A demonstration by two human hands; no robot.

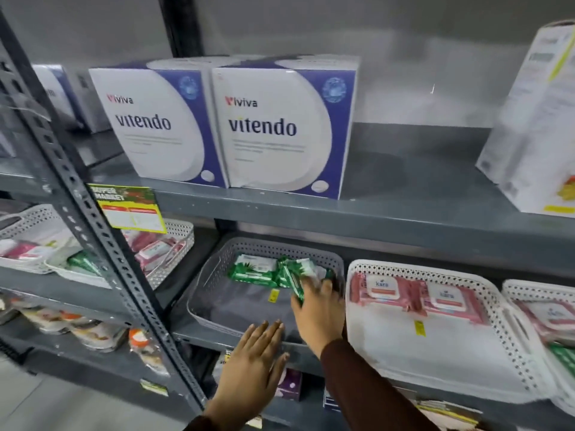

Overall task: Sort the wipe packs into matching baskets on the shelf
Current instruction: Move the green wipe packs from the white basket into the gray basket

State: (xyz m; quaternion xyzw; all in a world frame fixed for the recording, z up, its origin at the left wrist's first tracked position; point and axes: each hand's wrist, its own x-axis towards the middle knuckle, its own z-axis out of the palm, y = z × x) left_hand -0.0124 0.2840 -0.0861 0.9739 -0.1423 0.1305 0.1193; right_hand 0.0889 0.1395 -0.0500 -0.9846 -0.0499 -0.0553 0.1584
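Note:
A grey perforated basket sits on the middle shelf and holds green wipe packs at its back. My right hand reaches into this basket, its fingers closed on a green wipe pack held on edge. My left hand rests flat with fingers spread at the basket's front rim, holding nothing. To the right, a white perforated basket holds two pink wipe packs along its back.
Another white basket at far right holds pink and green packs. Left of the slotted upright post stand more white baskets with pink and green packs. Two Vitendo boxes and a white box stand on the shelf above.

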